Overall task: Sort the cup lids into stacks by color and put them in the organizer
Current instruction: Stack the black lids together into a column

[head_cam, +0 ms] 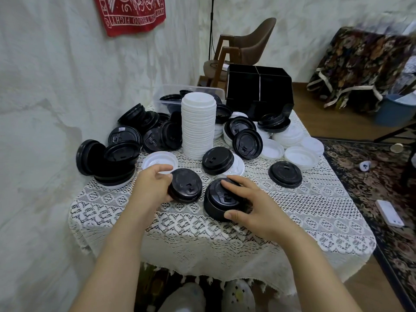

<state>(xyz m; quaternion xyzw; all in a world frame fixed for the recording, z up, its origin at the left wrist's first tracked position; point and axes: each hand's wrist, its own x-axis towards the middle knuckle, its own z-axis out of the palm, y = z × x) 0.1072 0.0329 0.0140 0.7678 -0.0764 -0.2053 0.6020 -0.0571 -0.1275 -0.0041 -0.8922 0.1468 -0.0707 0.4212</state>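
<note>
Black lid point(186, 188) gripped in the left hand point(149, 188), low centre, seemingly bound for the short black stack point(213, 202) the right hand point(252, 206) clasps steady.

Black lids point(218, 163) gleam, smooth glossy plastic; the white stack point(198, 127) at centre looks matt and ribbed; openwork lace cloth point(281, 221) drapes the table; the organizer point(258, 91) up top shines, hard black plastic.
</note>
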